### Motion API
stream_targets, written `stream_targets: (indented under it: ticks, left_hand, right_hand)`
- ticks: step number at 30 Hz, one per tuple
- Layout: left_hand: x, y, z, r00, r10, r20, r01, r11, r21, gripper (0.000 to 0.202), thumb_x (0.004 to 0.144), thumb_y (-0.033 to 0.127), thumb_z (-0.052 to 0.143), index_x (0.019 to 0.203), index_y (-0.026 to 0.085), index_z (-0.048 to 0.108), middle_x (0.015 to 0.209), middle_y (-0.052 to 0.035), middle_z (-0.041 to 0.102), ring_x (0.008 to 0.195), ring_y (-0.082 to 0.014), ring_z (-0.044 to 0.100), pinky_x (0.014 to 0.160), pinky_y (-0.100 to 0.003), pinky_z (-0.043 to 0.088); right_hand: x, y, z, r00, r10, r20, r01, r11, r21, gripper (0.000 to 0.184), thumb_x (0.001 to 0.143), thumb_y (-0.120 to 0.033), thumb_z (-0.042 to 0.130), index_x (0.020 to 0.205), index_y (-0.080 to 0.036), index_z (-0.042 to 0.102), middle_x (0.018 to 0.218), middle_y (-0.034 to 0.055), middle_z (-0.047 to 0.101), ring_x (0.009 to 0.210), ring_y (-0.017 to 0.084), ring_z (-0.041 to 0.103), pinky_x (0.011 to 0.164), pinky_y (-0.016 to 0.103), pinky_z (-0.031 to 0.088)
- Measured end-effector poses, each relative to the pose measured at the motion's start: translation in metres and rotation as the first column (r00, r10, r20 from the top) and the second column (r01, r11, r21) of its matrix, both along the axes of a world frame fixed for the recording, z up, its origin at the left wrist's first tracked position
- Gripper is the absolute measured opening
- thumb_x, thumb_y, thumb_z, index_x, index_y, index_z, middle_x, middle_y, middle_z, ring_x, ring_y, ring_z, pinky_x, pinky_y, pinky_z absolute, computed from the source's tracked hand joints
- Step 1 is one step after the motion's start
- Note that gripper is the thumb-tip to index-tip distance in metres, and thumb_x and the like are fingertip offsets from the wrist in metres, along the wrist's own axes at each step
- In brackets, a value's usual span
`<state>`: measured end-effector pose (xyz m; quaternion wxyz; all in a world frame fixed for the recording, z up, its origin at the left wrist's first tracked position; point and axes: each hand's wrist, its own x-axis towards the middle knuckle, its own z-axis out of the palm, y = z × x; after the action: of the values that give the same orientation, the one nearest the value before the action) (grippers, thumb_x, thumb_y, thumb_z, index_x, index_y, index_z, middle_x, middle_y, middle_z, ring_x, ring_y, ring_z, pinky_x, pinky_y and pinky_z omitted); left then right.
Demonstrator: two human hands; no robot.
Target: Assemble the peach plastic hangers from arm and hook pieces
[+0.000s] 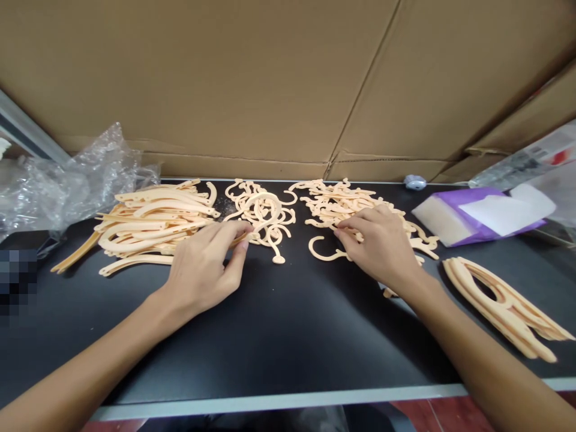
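My left hand [204,267] is closed, thumb and index finger pinching the base of a peach plastic hanger hook [275,207]. The hook's curve rises over a loose heap of similar hooks [238,191]. To the left of that hand lies a stack of long curved hanger arms [153,231]. My right hand [375,240] reaches onto a pile of small hanger parts [333,201], its thumb and index finger closing on a small part at the pile's near edge. Beneath its fingertips lies a single hook [320,249]. The palm covers some of the pile.
Folded hangers [499,306] lie stacked at the right of the black tabletop [288,336]. Behind them sits a purple tissue pack [486,213]. Crumpled clear plastic [85,174] is at the left. A cardboard wall [216,84] stands along the back.
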<state>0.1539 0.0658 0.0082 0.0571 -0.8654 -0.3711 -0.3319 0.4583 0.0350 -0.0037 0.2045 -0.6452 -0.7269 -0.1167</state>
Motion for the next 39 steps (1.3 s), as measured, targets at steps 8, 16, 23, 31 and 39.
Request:
stream_targets:
  ticks: [8,16,23,31,39]
  left_hand:
    - [-0.03,0.034,0.023,0.951,0.249,0.186,-0.279,0.947,0.162,0.015,0.091,0.03,0.063,0.102,0.021,0.069,0.088,0.0018,0.075,0.075,-0.0162,0.069,0.069,-0.027,0.054]
    - [-0.039,0.044,0.02,0.937,0.306,0.168,-0.333,0.929,0.162,0.023,0.096,0.034,0.057,0.105,0.017,0.069,0.089,0.0022,0.074,0.078,-0.0129,0.068,0.072,-0.023,0.052]
    - [-0.04,0.046,0.012,0.952,0.264,0.157,-0.289,0.942,0.17,0.02,0.096,0.032,0.056,0.107,0.02,0.067,0.094,-0.0003,0.075,0.084,-0.0164,0.069,0.077,-0.029,0.054]
    - [-0.037,0.039,0.017,0.947,0.247,0.205,-0.285,0.941,0.185,0.019,0.097,0.032,0.052,0.109,0.025,0.064,0.094,0.0018,0.073,0.085,-0.0165,0.07,0.077,-0.03,0.055]
    - [-0.029,0.035,0.009,0.963,0.166,0.214,-0.2,0.969,0.145,0.021,0.096,0.029,0.055,0.112,0.02,0.065,0.099,-0.0014,0.075,0.084,-0.0187,0.071,0.074,-0.032,0.057]
  right_hand:
    - [-0.036,-0.008,0.002,0.956,0.278,-0.087,-0.264,0.953,0.148,0.02,0.094,-0.022,0.055,0.087,-0.019,0.073,0.088,0.009,0.073,0.087,0.024,0.059,0.084,0.041,0.045]
    - [-0.131,0.017,0.009,0.76,0.634,0.144,-0.638,0.77,-0.018,0.025,0.096,-0.013,0.048,0.106,-0.011,0.071,0.14,0.0175,0.057,0.129,0.031,0.048,0.103,0.045,0.044]
    - [-0.18,0.052,0.008,0.724,0.612,0.32,-0.65,0.76,0.017,0.033,0.097,-0.011,0.043,0.118,-0.015,0.068,0.142,0.0108,0.057,0.141,0.028,0.039,0.11,0.042,0.039]
    - [-0.149,0.047,0.012,0.692,0.72,0.048,-0.699,0.652,0.293,0.031,0.1,-0.01,0.04,0.095,-0.014,0.07,0.105,0.0117,0.073,0.107,0.023,0.061,0.093,0.041,0.049]
    - [-0.08,0.003,0.016,0.622,0.44,-0.648,-0.348,0.897,0.274,0.007,0.089,-0.017,0.064,0.09,-0.019,0.071,0.085,0.0021,0.074,0.078,0.015,0.067,0.074,0.029,0.053]
